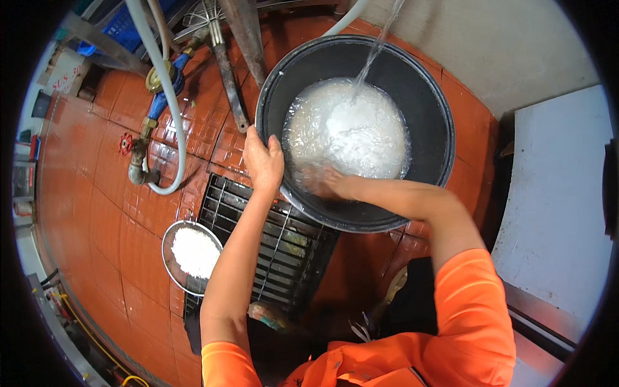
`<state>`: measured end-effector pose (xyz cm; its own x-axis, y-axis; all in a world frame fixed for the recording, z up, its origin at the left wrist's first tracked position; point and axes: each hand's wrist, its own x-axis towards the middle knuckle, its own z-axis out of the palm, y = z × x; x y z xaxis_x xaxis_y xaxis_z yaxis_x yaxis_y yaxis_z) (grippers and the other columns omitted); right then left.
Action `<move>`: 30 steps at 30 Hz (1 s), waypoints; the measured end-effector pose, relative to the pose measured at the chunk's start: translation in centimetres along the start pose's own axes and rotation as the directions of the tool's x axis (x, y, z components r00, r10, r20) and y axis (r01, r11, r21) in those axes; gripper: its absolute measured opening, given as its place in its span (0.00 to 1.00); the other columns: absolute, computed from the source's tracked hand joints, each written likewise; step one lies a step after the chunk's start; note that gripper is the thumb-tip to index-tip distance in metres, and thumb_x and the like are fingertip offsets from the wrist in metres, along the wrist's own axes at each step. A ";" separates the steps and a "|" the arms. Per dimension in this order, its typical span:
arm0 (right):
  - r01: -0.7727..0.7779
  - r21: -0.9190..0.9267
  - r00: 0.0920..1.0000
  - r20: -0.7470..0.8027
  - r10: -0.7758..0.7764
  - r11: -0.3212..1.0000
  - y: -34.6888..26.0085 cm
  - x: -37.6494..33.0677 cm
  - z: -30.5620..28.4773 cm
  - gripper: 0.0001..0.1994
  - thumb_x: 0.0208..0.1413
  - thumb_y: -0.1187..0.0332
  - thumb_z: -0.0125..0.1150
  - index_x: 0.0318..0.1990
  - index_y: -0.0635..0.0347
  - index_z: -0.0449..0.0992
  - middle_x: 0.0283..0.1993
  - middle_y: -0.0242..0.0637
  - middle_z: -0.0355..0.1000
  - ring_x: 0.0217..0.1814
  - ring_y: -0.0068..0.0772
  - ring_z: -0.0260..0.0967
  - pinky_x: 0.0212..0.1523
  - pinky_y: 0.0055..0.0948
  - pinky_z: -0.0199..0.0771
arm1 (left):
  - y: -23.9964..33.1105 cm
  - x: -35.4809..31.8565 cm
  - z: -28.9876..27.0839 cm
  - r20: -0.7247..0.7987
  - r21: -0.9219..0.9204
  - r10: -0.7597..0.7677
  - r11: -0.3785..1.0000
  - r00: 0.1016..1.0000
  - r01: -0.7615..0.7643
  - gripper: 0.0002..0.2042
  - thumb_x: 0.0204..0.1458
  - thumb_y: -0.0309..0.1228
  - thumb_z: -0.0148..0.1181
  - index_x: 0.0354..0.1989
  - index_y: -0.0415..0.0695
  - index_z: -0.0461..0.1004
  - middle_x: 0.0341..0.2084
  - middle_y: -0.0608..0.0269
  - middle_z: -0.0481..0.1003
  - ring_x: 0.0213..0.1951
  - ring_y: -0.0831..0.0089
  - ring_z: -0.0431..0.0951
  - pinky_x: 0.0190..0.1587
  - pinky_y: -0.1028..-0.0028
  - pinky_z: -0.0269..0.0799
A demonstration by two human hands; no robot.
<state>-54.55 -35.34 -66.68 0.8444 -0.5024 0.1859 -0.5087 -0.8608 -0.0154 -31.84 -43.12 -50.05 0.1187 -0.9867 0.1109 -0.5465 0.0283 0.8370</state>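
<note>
A big dark round pot (429, 116) stands on the tiled floor, holding cloudy, bubbling water (367, 129). From above, a stream of water (376, 55) pours into it. My left hand (263, 158) grips the pot's left rim, thumb and fingers closed over the edge. My right hand (325, 182) reaches over the near rim and dips into the water at the left side. Motion and water smear its fingers, so their pose is hidden. Left of my left forearm, a round mesh strainer (169, 258) holds a heap of white grains (195, 253) that look like rice.
A black floor grate (277, 258) lies beneath my left forearm. Left of the pot are a grey hose (173, 109), a pipe with a red valve handle (126, 144), and a long-handled tool (227, 80). A pale metal cabinet (554, 193) stands on the right, by the wall (496, 45).
</note>
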 end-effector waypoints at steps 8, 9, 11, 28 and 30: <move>-0.599 0.076 0.799 0.122 0.589 0.797 8.8 7.3 -7.2 0.07 0.48 0.75 0.48 0.35 0.63 0.69 0.40 0.49 0.66 0.46 0.48 0.66 0.46 0.42 0.69 | -0.9 -0.5 -2.0 -0.053 0.092 0.063 0.994 0.997 -0.058 0.21 0.49 0.27 0.55 0.50 0.28 0.64 0.39 0.36 0.72 0.43 0.44 0.73 0.47 0.60 0.66; -0.616 0.024 0.781 0.146 0.607 0.787 8.9 5.1 -8.1 0.07 0.49 0.75 0.47 0.36 0.65 0.67 0.40 0.50 0.65 0.46 0.50 0.66 0.43 0.44 0.70 | -0.9 -0.6 -2.2 -0.066 0.127 0.063 0.990 0.996 -0.054 0.20 0.49 0.27 0.55 0.50 0.28 0.64 0.39 0.36 0.72 0.43 0.43 0.73 0.47 0.60 0.66; -0.688 -0.031 0.690 0.280 0.667 0.725 7.3 2.1 -9.7 0.09 0.49 0.77 0.47 0.40 0.65 0.66 0.42 0.52 0.65 0.48 0.52 0.66 0.43 0.47 0.71 | -0.8 -0.1 -1.9 -0.101 0.057 0.118 0.992 0.988 -0.113 0.18 0.49 0.27 0.55 0.48 0.30 0.65 0.37 0.37 0.72 0.42 0.42 0.72 0.46 0.59 0.66; -0.777 0.041 0.532 -0.492 0.689 0.628 17.2 16.9 -15.6 0.11 0.46 0.80 0.51 0.40 0.63 0.68 0.39 0.47 0.63 0.38 0.45 0.70 0.32 0.36 0.76 | 0.2 -0.1 -1.5 -0.167 -0.058 0.057 0.996 0.984 -0.067 0.13 0.59 0.33 0.45 0.36 0.34 0.70 0.24 0.41 0.71 0.27 0.47 0.71 0.32 0.60 0.64; -0.834 -0.143 0.540 -0.411 0.735 0.533 19.1 12.6 -16.9 0.08 0.49 0.77 0.48 0.38 0.63 0.68 0.35 0.45 0.64 0.40 0.44 0.70 0.33 0.36 0.77 | -0.5 0.0 -2.0 -0.193 -0.019 0.089 0.995 0.977 -0.094 0.13 0.59 0.33 0.45 0.36 0.34 0.70 0.24 0.41 0.71 0.27 0.46 0.71 0.31 0.59 0.64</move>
<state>-56.48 -56.77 -48.00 0.0132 -0.8702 0.4926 -0.9994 -0.0279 -0.0224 -29.85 -42.86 -49.40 0.2272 -0.9308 0.2863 -0.5397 0.1243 0.8326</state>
